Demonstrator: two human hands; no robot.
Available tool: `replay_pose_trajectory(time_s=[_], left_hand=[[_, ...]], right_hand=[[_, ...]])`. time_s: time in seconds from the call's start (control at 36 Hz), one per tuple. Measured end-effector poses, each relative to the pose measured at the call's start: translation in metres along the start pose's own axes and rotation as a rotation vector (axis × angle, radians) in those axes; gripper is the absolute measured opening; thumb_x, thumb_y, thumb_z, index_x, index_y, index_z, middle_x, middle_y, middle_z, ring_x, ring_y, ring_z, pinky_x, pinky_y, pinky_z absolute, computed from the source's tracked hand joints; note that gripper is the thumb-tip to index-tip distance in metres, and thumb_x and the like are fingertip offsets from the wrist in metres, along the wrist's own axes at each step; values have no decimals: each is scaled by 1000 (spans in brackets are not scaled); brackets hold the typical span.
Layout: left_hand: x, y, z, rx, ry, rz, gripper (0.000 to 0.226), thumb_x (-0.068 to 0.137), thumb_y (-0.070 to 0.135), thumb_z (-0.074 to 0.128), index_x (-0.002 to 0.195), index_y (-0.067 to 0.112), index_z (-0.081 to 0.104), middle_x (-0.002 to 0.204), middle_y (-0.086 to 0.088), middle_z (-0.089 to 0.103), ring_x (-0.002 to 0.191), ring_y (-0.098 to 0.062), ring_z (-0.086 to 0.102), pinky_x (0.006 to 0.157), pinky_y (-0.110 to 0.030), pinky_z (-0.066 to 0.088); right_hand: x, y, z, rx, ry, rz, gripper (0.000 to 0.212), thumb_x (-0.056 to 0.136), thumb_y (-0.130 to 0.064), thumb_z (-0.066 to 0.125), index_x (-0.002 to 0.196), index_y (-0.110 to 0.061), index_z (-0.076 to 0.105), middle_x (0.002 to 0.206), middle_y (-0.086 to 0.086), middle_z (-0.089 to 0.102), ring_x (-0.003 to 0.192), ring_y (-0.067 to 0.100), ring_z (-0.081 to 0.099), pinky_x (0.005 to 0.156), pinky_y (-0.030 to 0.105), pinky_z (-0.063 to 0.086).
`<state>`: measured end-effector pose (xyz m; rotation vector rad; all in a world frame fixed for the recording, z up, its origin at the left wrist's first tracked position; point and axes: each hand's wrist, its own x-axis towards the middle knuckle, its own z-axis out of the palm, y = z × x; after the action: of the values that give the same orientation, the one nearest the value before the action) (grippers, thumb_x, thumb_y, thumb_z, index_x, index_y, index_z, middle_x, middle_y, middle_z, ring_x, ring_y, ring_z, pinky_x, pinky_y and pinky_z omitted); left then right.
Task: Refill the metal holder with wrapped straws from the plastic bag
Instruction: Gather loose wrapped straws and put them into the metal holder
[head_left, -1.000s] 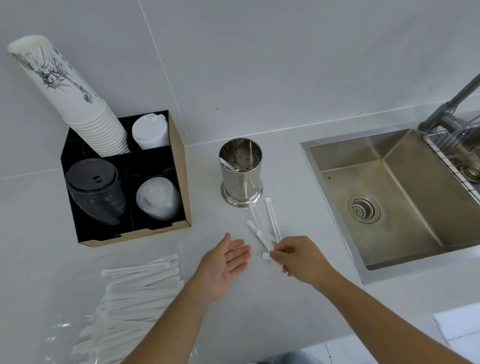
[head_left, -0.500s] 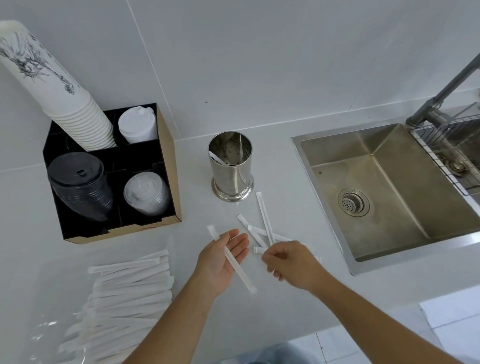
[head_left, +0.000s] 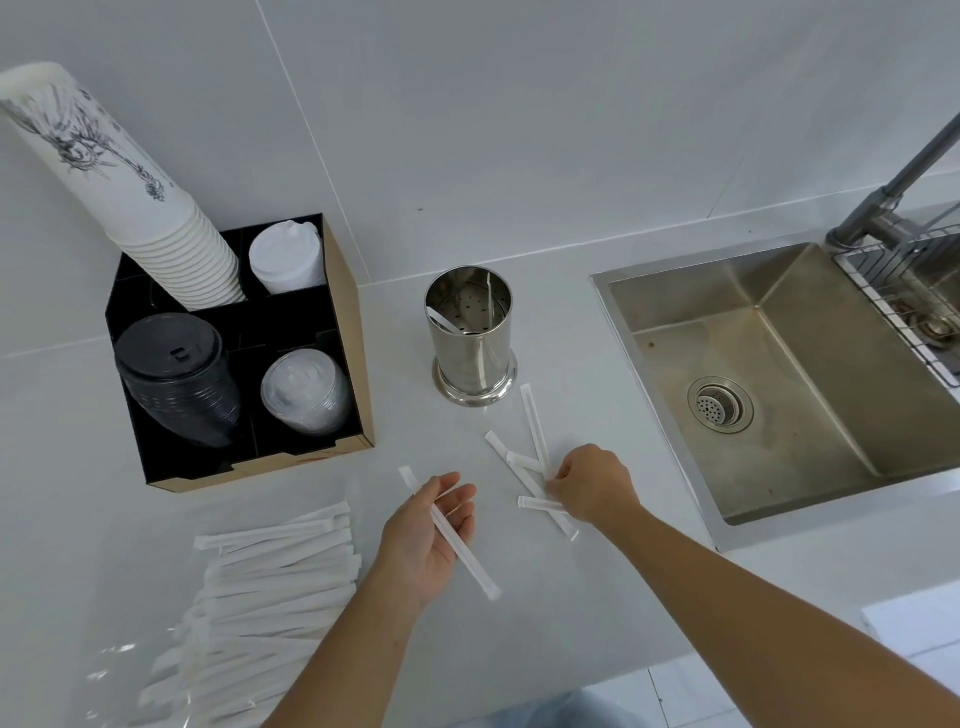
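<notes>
The shiny metal holder stands upright on the white counter, with one or two wrapped straws leaning inside it. My left hand lies palm up with one wrapped straw across its fingers. Several loose wrapped straws lie scattered in front of the holder. My right hand rests fingers-down on that pile and pinches at one of them. At the lower left, a clear plastic bag holds a large heap of wrapped straws.
A black and brown organiser box at the left holds a stack of paper cups, black lids and clear lids. A steel sink with a faucet and wire rack lies to the right.
A wrapped straw has come into my left palm, which was empty one second ago. My right hand has moved back onto the scattered straws near the holder.
</notes>
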<state>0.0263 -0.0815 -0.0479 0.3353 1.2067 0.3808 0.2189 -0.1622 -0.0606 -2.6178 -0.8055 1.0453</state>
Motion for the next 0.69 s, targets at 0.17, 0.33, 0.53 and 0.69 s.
replay_pose_trajectory(time_s=[0.17,0.33,0.53,0.69], left_hand=[[1,2,-1,-7,-2,-8,33,94,39,57,98,9,71,83,-10,77,61,-16,68,55,-27,55],[5,2,-1,-120,-86,-13,49,91,47,57,109,3,67,87,-17,75,75,-24,74,61,-32,60],[6,-4,11,-137,-152,-37,63,88,59,54,116,4,65,102,-18,75,93,-30,73,73,-39,60],[8,-6,19,-140,-157,-49,66,86,65,51,112,7,67,100,-17,75,92,-29,73,72,-38,60]], right_hand=[[1,0,1,-25,-17,-10,15,78,-19,58,65,-13,57,62,2,57,63,23,59,50,23,39],[-18,4,-11,112,-11,-63,18,81,-19,61,64,-15,58,60,0,57,54,16,52,48,22,40],[-73,-7,-10,547,-236,-137,15,77,-12,67,63,-17,65,54,0,66,44,11,56,42,23,47],[-91,-6,1,473,-293,-206,19,79,-17,69,62,-25,68,58,-2,66,46,6,58,48,24,51]])
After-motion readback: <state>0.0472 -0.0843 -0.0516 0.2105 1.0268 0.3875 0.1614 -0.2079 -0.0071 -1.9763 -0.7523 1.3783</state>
